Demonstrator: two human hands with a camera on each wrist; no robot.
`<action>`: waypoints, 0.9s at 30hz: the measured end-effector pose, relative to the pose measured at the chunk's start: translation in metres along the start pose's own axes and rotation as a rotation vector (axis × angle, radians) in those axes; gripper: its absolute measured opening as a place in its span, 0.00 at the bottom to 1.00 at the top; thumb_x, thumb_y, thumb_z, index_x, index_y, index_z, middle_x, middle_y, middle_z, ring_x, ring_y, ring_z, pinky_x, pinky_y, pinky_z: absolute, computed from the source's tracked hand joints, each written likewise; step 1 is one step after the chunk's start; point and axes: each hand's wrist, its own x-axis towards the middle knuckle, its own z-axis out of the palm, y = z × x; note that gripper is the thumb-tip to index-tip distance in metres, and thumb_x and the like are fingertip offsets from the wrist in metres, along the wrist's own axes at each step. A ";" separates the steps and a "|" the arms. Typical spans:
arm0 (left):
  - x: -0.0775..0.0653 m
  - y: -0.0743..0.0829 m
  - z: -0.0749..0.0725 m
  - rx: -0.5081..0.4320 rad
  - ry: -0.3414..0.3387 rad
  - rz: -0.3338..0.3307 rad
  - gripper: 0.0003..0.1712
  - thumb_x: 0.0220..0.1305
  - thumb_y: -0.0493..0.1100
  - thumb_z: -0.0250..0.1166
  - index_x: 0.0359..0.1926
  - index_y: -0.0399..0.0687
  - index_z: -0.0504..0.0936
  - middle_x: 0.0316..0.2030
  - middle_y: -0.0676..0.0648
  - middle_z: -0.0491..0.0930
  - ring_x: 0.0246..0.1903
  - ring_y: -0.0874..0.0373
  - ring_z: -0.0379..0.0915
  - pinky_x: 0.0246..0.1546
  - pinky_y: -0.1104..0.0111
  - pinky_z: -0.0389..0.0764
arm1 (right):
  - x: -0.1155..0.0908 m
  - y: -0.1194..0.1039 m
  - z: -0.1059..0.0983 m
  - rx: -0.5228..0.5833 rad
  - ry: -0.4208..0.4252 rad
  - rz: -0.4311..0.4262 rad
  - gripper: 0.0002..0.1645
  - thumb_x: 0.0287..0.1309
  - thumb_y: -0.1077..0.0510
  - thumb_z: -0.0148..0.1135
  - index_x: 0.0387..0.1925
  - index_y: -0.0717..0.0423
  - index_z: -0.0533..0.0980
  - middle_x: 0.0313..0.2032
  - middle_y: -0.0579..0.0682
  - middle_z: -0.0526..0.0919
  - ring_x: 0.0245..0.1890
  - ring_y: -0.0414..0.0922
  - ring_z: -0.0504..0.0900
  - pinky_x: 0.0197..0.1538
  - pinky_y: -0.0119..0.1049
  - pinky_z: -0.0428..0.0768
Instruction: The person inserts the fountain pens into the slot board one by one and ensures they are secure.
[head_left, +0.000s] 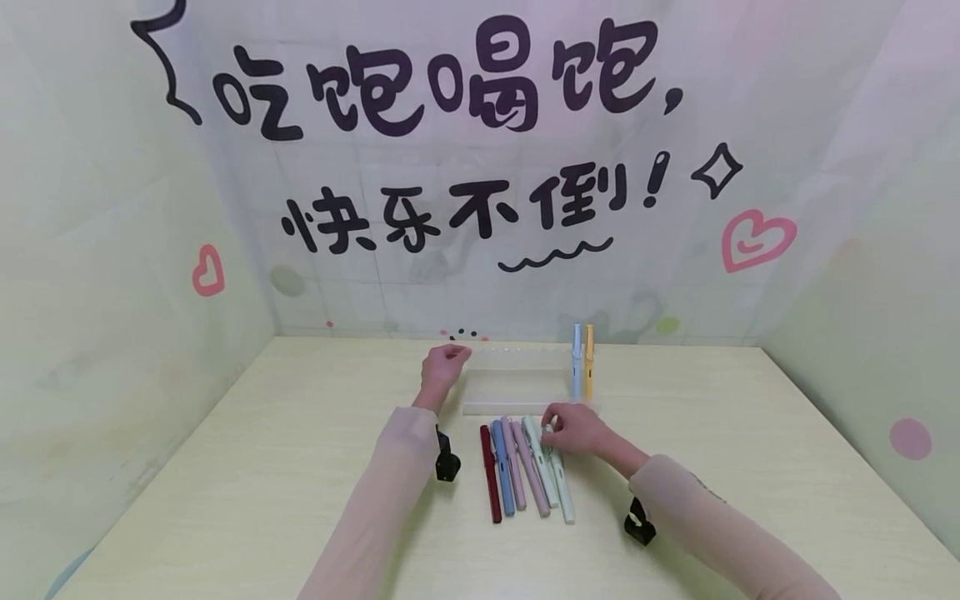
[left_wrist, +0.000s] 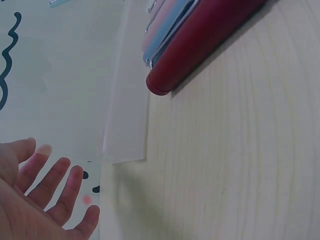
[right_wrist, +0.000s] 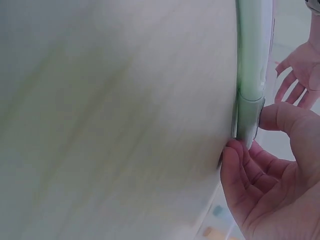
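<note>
My right hand [head_left: 576,429] pinches the cap end of a pale green pen [head_left: 562,492], rightmost in the row on the table; the right wrist view shows thumb and fingers about its cap [right_wrist: 250,117]. At the upper left corner of a clear plastic pen stand [head_left: 517,408], my left hand [head_left: 444,367] pinches the edge between thumb and forefinger, other fingers spread. Beside the held pen lie a second pale green pen [head_left: 540,462], two mauve pens, a blue pen [head_left: 502,475] and a dark red pen [head_left: 491,479]. A light blue pen [head_left: 577,362] and a yellow pen [head_left: 589,362] stand in the stand's right end.
The pale wooden table [head_left: 315,450] reaches back to a fabric wall [head_left: 375,292] with large printed writing, just behind the stand. Fabric walls also rise at left and right. A black wrist camera [head_left: 447,462] hangs under the left sleeve, another [head_left: 640,525] under the right.
</note>
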 end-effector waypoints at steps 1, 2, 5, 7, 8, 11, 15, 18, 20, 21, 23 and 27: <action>0.000 0.000 0.000 0.003 0.001 0.002 0.18 0.61 0.48 0.56 0.46 0.41 0.78 0.44 0.43 0.76 0.43 0.49 0.70 0.42 0.60 0.71 | 0.000 0.000 0.000 0.001 0.009 -0.011 0.07 0.45 0.60 0.62 0.27 0.56 0.73 0.17 0.43 0.70 0.17 0.38 0.67 0.21 0.31 0.67; 0.000 0.000 0.000 0.005 0.001 0.004 0.18 0.61 0.48 0.56 0.46 0.41 0.78 0.44 0.43 0.76 0.43 0.49 0.70 0.42 0.60 0.71 | -0.001 0.001 0.000 0.009 0.015 -0.017 0.06 0.45 0.60 0.62 0.27 0.56 0.73 0.17 0.43 0.70 0.17 0.38 0.67 0.21 0.31 0.67; -0.001 0.000 0.000 0.005 0.003 0.009 0.18 0.61 0.48 0.56 0.46 0.41 0.78 0.44 0.43 0.76 0.42 0.49 0.71 0.41 0.60 0.71 | -0.001 0.002 0.000 0.046 0.029 -0.020 0.06 0.45 0.60 0.59 0.29 0.57 0.73 0.17 0.43 0.70 0.16 0.38 0.67 0.20 0.31 0.67; -0.001 0.000 0.000 0.004 0.006 0.008 0.18 0.60 0.49 0.56 0.46 0.42 0.78 0.43 0.43 0.76 0.42 0.50 0.71 0.41 0.60 0.71 | -0.002 0.003 0.000 0.093 0.027 -0.002 0.06 0.46 0.61 0.58 0.30 0.58 0.73 0.17 0.44 0.70 0.16 0.38 0.67 0.20 0.31 0.68; -0.001 0.000 0.000 0.003 0.005 0.008 0.18 0.60 0.49 0.56 0.46 0.42 0.78 0.43 0.43 0.76 0.42 0.50 0.71 0.40 0.60 0.71 | -0.002 0.003 -0.001 0.124 0.025 0.012 0.07 0.47 0.62 0.57 0.31 0.59 0.73 0.17 0.44 0.71 0.15 0.38 0.68 0.20 0.31 0.68; 0.000 -0.001 0.000 0.001 0.006 0.001 0.18 0.60 0.48 0.56 0.46 0.42 0.78 0.43 0.43 0.76 0.41 0.50 0.71 0.40 0.60 0.71 | -0.003 0.003 -0.003 0.230 0.021 0.050 0.08 0.48 0.63 0.55 0.34 0.61 0.72 0.19 0.47 0.72 0.15 0.40 0.70 0.19 0.32 0.70; 0.002 -0.002 0.001 -0.002 0.006 -0.008 0.18 0.60 0.48 0.56 0.46 0.42 0.78 0.43 0.43 0.76 0.42 0.50 0.71 0.40 0.60 0.72 | -0.004 0.004 -0.011 0.401 0.031 0.068 0.12 0.51 0.64 0.54 0.39 0.64 0.71 0.22 0.50 0.73 0.17 0.44 0.72 0.21 0.36 0.74; 0.004 -0.004 0.002 -0.006 0.006 -0.013 0.18 0.60 0.49 0.56 0.46 0.42 0.78 0.43 0.43 0.76 0.42 0.50 0.71 0.40 0.60 0.72 | -0.005 0.006 -0.018 0.513 0.039 0.057 0.14 0.54 0.64 0.53 0.43 0.66 0.69 0.25 0.53 0.73 0.21 0.46 0.74 0.25 0.41 0.76; 0.005 -0.005 0.002 -0.010 0.006 -0.018 0.18 0.60 0.49 0.57 0.46 0.42 0.78 0.43 0.44 0.76 0.42 0.50 0.71 0.40 0.61 0.72 | -0.005 0.008 -0.022 0.573 0.046 0.051 0.15 0.55 0.64 0.53 0.45 0.68 0.68 0.26 0.54 0.73 0.24 0.47 0.74 0.28 0.43 0.77; 0.005 -0.005 0.002 -0.008 0.006 -0.017 0.18 0.60 0.49 0.56 0.46 0.42 0.78 0.43 0.44 0.76 0.42 0.50 0.71 0.40 0.61 0.72 | -0.004 0.008 -0.024 0.594 0.053 0.053 0.16 0.55 0.64 0.53 0.45 0.68 0.68 0.27 0.55 0.73 0.25 0.47 0.74 0.29 0.44 0.77; 0.005 -0.006 0.002 -0.010 0.008 -0.017 0.18 0.60 0.49 0.56 0.46 0.42 0.78 0.43 0.44 0.76 0.42 0.50 0.71 0.40 0.61 0.72 | -0.004 0.010 -0.027 0.628 0.063 0.048 0.17 0.56 0.64 0.53 0.46 0.69 0.67 0.28 0.55 0.73 0.26 0.47 0.74 0.31 0.44 0.77; 0.004 -0.005 0.002 -0.006 0.012 -0.010 0.17 0.60 0.48 0.56 0.45 0.42 0.78 0.43 0.44 0.76 0.42 0.50 0.71 0.40 0.61 0.72 | -0.003 0.011 -0.032 0.670 0.096 0.048 0.18 0.56 0.65 0.54 0.48 0.70 0.66 0.29 0.55 0.74 0.28 0.45 0.75 0.32 0.44 0.78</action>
